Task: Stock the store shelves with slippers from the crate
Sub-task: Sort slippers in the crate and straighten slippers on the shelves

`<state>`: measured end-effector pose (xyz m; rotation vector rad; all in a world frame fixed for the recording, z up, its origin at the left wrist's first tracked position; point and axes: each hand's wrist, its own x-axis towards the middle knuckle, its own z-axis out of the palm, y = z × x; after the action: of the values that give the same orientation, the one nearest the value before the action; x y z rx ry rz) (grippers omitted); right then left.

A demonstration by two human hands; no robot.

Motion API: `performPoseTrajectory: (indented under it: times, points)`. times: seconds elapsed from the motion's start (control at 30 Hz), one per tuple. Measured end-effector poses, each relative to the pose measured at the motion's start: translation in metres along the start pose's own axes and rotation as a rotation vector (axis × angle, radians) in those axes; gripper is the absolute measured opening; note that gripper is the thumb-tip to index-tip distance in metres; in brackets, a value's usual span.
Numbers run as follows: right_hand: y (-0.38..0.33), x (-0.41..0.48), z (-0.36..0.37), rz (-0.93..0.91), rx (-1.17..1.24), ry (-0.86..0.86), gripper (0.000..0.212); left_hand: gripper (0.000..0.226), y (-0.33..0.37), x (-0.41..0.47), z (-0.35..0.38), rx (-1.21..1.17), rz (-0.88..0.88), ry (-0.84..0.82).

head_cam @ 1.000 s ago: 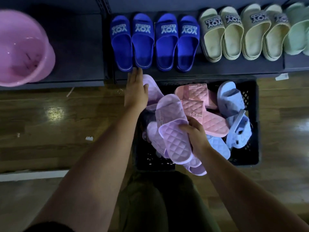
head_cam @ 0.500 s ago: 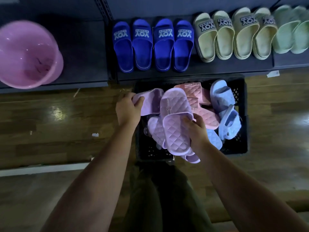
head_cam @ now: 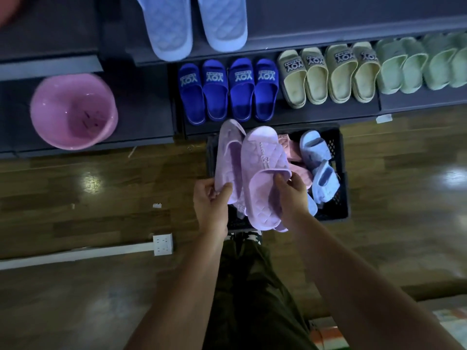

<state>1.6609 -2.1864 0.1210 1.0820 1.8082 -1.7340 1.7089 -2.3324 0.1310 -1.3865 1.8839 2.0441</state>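
Observation:
A black plastic crate (head_cam: 341, 173) stands on the wooden floor in front of the dark shelves (head_cam: 290, 122). Above it I hold two lilac quilted slippers. My left hand (head_cam: 211, 200) grips the heel of the left lilac slipper (head_cam: 227, 152). My right hand (head_cam: 290, 193) grips the side of the right lilac slipper (head_cam: 260, 173). Pink slippers (head_cam: 295, 157) and light blue slippers (head_cam: 318, 162) lie in the crate, with more lilac ones under my hands.
On the low shelf stand dark blue slippers (head_cam: 227, 92), beige slippers (head_cam: 326, 74) and pale green slippers (head_cam: 419, 64). A higher shelf carries a light blue quilted pair (head_cam: 194, 24). A pink basin (head_cam: 73, 112) sits left. A white socket strip (head_cam: 163, 244) lies on the floor.
Both hands have lifted the two lilac slippers up out of the crate and brought them side by side. My head has tilted up, bringing the higher shelf into view.

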Motion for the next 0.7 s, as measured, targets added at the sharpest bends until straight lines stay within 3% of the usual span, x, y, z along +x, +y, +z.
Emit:
performPoseTrajectory:
  times: [0.27, 0.4, 0.53, 0.7]
  points:
    - [-0.022, -0.03, 0.011, 0.046, 0.088, -0.108, 0.01, 0.034, 0.03, -0.01, 0.006, -0.187, -0.151, -0.362]
    - [-0.026, -0.037, 0.01, 0.082, 0.048, -0.109, 0.009, 0.003, 0.045, -0.018, 0.006, -0.353, -0.325, -0.426]
    - [-0.03, -0.041, 0.006, 0.083, 0.038, -0.123, 0.006, 0.018, 0.039, -0.013, 0.003, -0.335, -0.323, -0.428]
    - [-0.039, -0.038, -0.007, -0.018, -0.016, -0.062, 0.008, 0.066, 0.041, -0.008, -0.002, -0.239, -0.363, -0.326]
